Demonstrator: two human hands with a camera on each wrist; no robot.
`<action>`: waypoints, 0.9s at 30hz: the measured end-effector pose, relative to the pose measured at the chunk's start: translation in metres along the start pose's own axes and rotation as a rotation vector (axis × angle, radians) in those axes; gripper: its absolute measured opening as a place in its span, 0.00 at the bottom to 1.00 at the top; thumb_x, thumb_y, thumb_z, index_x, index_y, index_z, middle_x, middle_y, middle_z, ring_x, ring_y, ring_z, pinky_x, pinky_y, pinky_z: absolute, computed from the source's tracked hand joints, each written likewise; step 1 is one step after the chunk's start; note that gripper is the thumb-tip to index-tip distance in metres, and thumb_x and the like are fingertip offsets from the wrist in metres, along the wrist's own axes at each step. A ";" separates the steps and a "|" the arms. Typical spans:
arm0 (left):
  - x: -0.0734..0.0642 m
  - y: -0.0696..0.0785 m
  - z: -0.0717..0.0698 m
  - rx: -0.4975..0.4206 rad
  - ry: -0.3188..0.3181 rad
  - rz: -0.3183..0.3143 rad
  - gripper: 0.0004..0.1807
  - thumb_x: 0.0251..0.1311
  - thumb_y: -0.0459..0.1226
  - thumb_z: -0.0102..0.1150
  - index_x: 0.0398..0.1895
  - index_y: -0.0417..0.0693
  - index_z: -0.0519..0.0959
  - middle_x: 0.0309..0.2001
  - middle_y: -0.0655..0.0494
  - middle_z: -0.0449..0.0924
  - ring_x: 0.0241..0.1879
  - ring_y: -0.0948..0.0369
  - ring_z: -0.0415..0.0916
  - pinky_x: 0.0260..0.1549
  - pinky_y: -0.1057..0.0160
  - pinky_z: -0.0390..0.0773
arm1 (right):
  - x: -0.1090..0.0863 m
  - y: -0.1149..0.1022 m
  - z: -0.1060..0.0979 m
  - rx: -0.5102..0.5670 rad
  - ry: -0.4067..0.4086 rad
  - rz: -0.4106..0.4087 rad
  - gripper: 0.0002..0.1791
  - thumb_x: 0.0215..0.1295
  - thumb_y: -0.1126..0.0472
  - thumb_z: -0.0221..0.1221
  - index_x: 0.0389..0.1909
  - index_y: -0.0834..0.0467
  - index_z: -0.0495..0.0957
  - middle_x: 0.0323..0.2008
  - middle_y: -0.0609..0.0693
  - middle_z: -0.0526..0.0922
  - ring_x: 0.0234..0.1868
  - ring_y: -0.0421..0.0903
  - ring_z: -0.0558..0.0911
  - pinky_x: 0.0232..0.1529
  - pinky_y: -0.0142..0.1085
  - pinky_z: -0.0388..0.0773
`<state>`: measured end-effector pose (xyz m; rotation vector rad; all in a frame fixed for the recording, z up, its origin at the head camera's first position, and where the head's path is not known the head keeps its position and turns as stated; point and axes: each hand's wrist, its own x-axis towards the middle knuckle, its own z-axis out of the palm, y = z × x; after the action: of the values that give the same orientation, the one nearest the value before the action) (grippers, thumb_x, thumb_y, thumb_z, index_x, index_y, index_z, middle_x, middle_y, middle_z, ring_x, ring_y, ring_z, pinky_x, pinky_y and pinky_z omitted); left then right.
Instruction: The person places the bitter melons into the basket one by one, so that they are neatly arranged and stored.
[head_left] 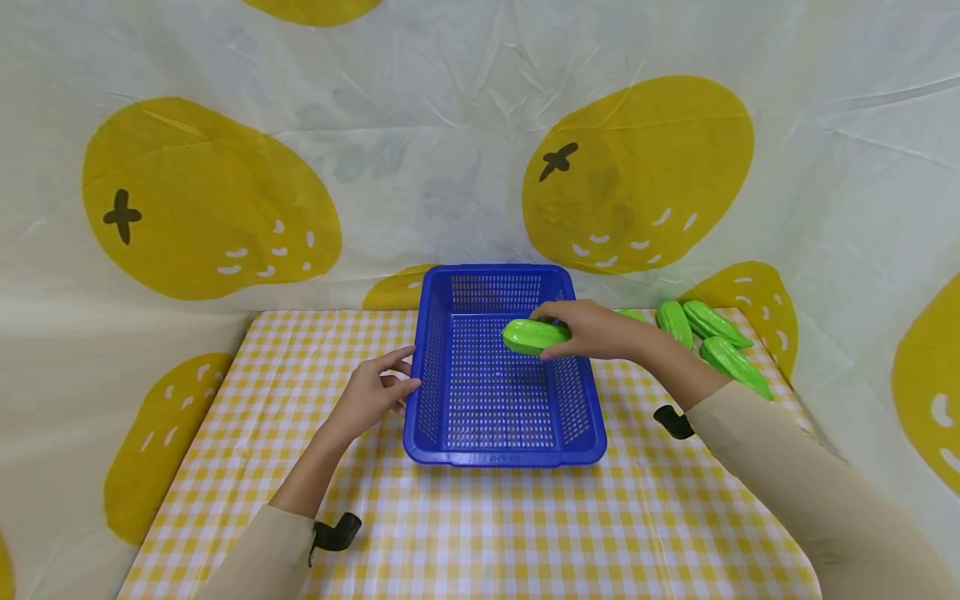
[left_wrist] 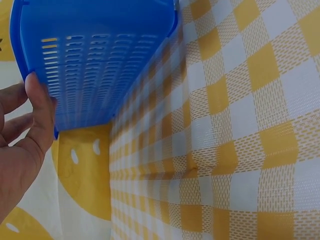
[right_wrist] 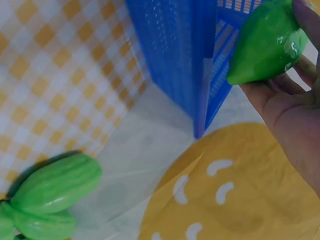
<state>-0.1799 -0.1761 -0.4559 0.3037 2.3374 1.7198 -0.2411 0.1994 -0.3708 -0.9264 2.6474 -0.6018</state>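
A blue plastic basket [head_left: 502, 457] with slotted walls stands on the checked cloth. My left hand [head_left: 377, 387] is at its left rim, thumb and index fingertips touching the edge from outside; the left wrist view shows the thumb [left_wrist: 40, 110] against the rim. My right hand [head_left: 592, 327] holds a bright green, ridged, gourd-like vegetable [head_left: 531, 336] with a pointed end. The vegetable is over the basket's inside, toward its right wall. In the right wrist view the same vegetable [right_wrist: 270, 42] appears at the basket's rim, gripped by thumb and fingers.
Several like green vegetables [head_left: 731, 363] lie in a group on the cloth at the back right, partly behind the right forearm. A yellow-and-white checked tablecloth [head_left: 480, 533] covers the table. A pale curtain [head_left: 435, 167] with large yellow fruit prints hangs right behind the basket.
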 end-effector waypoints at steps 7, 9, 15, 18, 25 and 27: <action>0.000 0.002 0.000 -0.014 -0.003 -0.009 0.33 0.69 0.30 0.64 0.76 0.42 0.67 0.53 0.37 0.77 0.29 0.61 0.82 0.31 0.43 0.91 | 0.017 -0.012 0.008 0.003 -0.081 -0.031 0.32 0.63 0.48 0.73 0.64 0.58 0.77 0.52 0.52 0.85 0.47 0.46 0.81 0.49 0.42 0.85; 0.000 0.003 0.000 -0.018 -0.005 -0.010 0.33 0.69 0.30 0.64 0.76 0.41 0.67 0.53 0.37 0.77 0.29 0.61 0.82 0.31 0.43 0.91 | 0.021 -0.014 0.010 -0.006 -0.103 -0.043 0.33 0.64 0.46 0.72 0.64 0.59 0.77 0.52 0.52 0.85 0.47 0.45 0.81 0.49 0.42 0.85; 0.000 0.004 0.000 -0.027 -0.002 -0.012 0.33 0.68 0.29 0.64 0.76 0.41 0.68 0.52 0.36 0.76 0.29 0.61 0.82 0.31 0.43 0.91 | 0.030 -0.025 0.013 -0.015 -0.161 -0.057 0.32 0.65 0.47 0.71 0.65 0.58 0.77 0.53 0.52 0.84 0.49 0.46 0.82 0.52 0.42 0.85; 0.000 0.004 0.000 -0.031 -0.003 -0.013 0.33 0.68 0.29 0.64 0.76 0.41 0.67 0.52 0.36 0.77 0.29 0.61 0.82 0.31 0.43 0.91 | 0.034 -0.030 0.013 -0.024 -0.179 -0.063 0.31 0.65 0.48 0.71 0.64 0.58 0.77 0.52 0.52 0.84 0.49 0.46 0.82 0.52 0.42 0.85; -0.001 0.004 -0.001 -0.033 -0.011 -0.012 0.33 0.69 0.29 0.64 0.76 0.41 0.67 0.53 0.36 0.77 0.30 0.61 0.82 0.31 0.43 0.91 | 0.046 -0.042 0.014 -0.076 -0.238 -0.089 0.29 0.65 0.45 0.71 0.61 0.57 0.79 0.50 0.50 0.85 0.47 0.44 0.83 0.50 0.39 0.86; 0.000 0.004 -0.001 -0.031 -0.012 -0.008 0.33 0.69 0.29 0.64 0.76 0.41 0.67 0.53 0.36 0.77 0.30 0.61 0.83 0.31 0.42 0.90 | 0.048 -0.044 0.015 -0.092 -0.253 -0.097 0.29 0.65 0.45 0.70 0.61 0.56 0.80 0.50 0.50 0.86 0.47 0.44 0.83 0.49 0.38 0.86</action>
<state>-0.1796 -0.1757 -0.4518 0.2977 2.2981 1.7432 -0.2485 0.1324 -0.3692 -1.0854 2.4320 -0.3587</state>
